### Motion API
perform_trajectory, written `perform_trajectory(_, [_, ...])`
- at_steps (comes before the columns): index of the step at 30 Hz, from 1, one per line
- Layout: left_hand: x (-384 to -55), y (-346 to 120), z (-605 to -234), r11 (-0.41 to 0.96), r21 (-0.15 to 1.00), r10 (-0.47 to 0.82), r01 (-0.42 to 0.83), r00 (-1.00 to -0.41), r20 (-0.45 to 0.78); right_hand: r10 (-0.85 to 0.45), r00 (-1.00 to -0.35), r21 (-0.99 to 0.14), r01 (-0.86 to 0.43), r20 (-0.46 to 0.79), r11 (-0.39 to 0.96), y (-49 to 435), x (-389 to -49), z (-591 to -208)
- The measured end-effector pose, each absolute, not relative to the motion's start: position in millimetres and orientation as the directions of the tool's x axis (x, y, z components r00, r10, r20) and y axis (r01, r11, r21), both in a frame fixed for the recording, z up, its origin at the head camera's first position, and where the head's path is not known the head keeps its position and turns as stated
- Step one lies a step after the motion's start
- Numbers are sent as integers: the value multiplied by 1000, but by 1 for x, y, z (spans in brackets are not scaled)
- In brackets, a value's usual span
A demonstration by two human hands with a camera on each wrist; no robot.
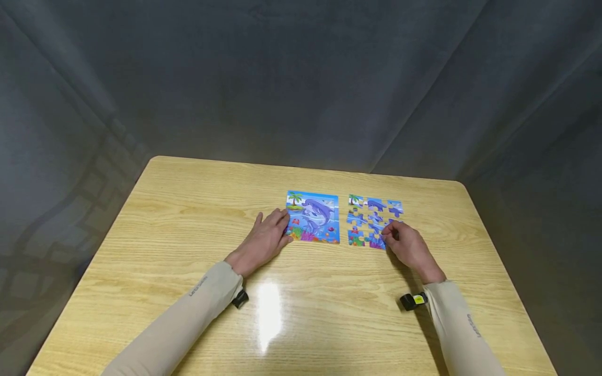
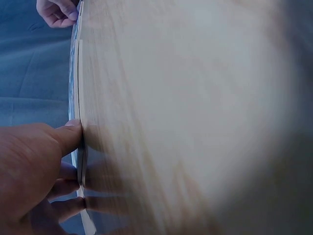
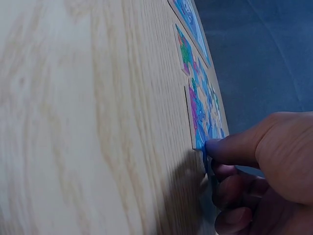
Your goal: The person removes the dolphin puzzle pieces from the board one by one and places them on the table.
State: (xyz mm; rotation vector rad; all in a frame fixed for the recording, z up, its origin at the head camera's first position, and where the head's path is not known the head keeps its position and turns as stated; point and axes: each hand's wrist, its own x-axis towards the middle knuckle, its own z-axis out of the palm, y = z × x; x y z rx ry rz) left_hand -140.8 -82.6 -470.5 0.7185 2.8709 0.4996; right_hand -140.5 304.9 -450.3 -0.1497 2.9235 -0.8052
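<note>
A dolphin picture board (image 1: 312, 216) lies flat on the table, with my left hand (image 1: 265, 237) resting at its left edge. In the left wrist view the thumb (image 2: 71, 134) lies along the board's near edge, and the other fingers are spread beside it. To the right lie loosely spaced jigsaw pieces (image 1: 356, 219) with matching dolphin and sea artwork. At their lower right corner, my right hand (image 1: 409, 248) pinches a blue jigsaw piece (image 3: 205, 160) between thumb and fingers, mostly hidden by them. Right beside it sits a purple and blue piece (image 3: 196, 115).
The light wooden table (image 1: 320, 313) has rounded far corners. Dark grey curtains (image 1: 282, 83) hang behind it and along both sides. A small black wrist camera (image 1: 240, 298) sits at the left cuff, another (image 1: 408, 302) at the right.
</note>
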Motion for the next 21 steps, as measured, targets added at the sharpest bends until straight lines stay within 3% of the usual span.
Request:
perform_trajectory(14, [-141,-84,-471,828,362,478,428,-877,-57,-146,-988,-567,-88,-58,819,278,-147,-443])
perform_trajectory(21, [-140,-84,-470,831,366,474,420,-878,-70,-217,-974,-594,-136,-66,793,248,-149,-447])
